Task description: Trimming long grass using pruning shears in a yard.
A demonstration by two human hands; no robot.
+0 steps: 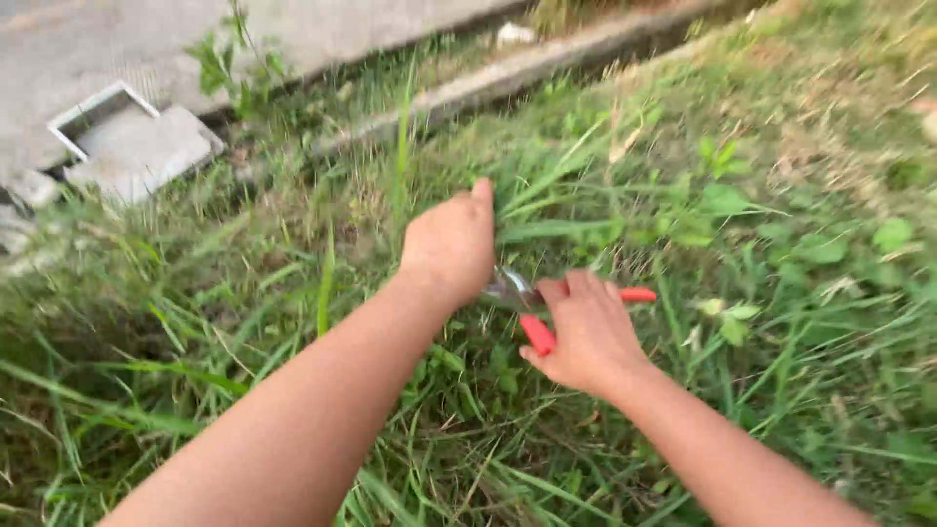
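While right hand [589, 332] grips | shears [527, 298] point left | left hand [451, 244] on grass [547, 200]

Grassy ground [781, 322] bears weeds, with a concrete slab [146, 146] beside.

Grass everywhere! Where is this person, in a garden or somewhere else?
Probably a grassy verge beside a road or path, outdoors. Long grass and weeds cover the ground, a concrete gutter and pavement run along the top, and the right hand holds red-handled shears.
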